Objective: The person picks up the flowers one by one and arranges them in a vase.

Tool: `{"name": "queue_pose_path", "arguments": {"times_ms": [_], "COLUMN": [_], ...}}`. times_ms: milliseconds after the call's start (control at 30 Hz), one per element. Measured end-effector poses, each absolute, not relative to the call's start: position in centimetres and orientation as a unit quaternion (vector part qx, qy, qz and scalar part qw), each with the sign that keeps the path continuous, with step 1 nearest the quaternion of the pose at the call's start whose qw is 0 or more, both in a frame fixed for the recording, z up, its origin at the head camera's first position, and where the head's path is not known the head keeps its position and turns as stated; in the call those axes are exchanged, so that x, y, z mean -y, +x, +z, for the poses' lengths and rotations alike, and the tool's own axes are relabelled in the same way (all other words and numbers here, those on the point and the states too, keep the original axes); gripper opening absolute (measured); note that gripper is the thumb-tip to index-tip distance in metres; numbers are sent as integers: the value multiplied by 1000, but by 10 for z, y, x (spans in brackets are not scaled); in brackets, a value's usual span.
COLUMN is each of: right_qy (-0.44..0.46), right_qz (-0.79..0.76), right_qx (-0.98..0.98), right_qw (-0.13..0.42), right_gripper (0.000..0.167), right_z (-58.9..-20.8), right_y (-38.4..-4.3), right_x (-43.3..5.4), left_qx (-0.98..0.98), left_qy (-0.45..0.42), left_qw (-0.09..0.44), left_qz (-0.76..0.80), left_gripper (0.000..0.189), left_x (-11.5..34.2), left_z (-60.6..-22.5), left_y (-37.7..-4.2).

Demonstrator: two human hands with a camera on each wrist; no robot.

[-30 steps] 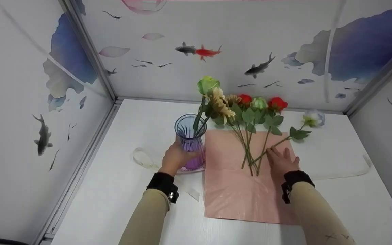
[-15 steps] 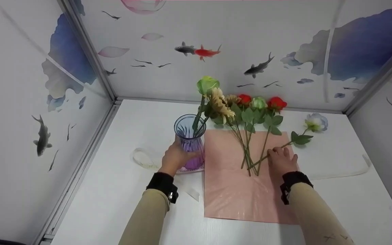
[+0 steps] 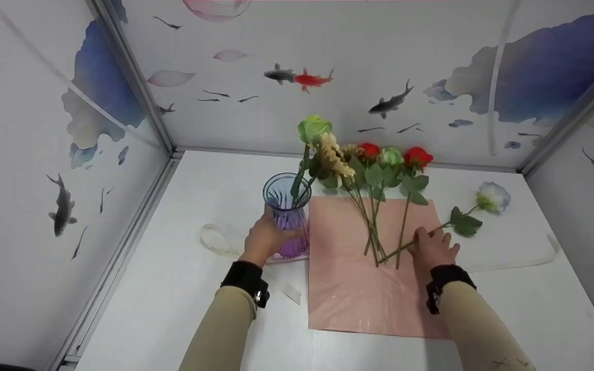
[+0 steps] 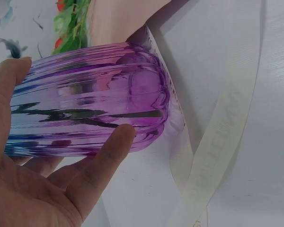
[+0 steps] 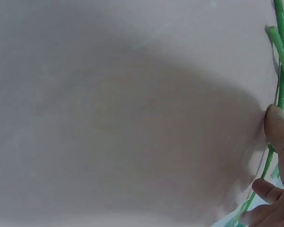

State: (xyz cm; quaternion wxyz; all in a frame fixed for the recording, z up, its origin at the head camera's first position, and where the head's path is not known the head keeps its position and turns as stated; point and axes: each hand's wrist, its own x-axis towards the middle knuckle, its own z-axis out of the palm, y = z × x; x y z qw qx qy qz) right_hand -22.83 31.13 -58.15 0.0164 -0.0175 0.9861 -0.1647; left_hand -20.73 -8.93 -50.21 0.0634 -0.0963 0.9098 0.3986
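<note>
My left hand (image 3: 271, 238) grips the ribbed blue-purple glass vase (image 3: 293, 226), which stands upright beside the pink sheet. A green rose (image 3: 314, 129) and a beige daisy-like flower (image 3: 334, 158) lean out of its mouth. In the left wrist view, thumb and fingers wrap the vase (image 4: 90, 94), and dark stems show through the glass. Over the pink sheet, my right hand (image 3: 433, 251) pinches the stem of a pale blue-white flower (image 3: 493, 197). Its stem end reaches the other stems. The right wrist view catches the thumb (image 5: 277, 125) against a green stem (image 5: 269, 163).
Red roses (image 3: 417, 156), a green rose (image 3: 391, 155) and a beige flower lie with stems over the pink sheet (image 3: 359, 299). A pale ribbon (image 3: 214, 240) curls left of the vase; another strip (image 3: 513, 268) lies at right. Wall panels enclose the table's back and sides.
My right hand has shifted slightly right, and the pale flower's head has moved right and toward me. The left hand and vase have stayed put.
</note>
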Motion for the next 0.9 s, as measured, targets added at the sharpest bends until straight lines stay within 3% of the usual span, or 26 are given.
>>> {"name": "queue_pose_path", "arguments": {"times_ms": [233,367,633,767,900], "right_qy": [4,-2,-86,-130,-183], "right_qz": [-165,-148,-132,-132,-142], "right_qx": [-986,-988,-977,-972,-962], "right_qw": [-2,-45,-143,-146,-145], "right_gripper": [31,31,20,11,17], "right_z": [-582,-588,-596,-594,-592], "right_y": [-226,-226,-227,-225,-222], "right_x": [-310,-310,-312,-315,-319], "left_qx": [-912,-912,-910,-910,-911], "left_qy": [-92,-91,-89,-89,-88], "left_qw": [60,60,54,53,50], "left_qz": [395,396,402,402,399], "left_gripper": [107,109,106,106,107], "left_x": [90,90,89,90,91], "left_z": [-502,-502,-504,-505,-505], "left_y": [-207,-207,-207,-207,-206]}}
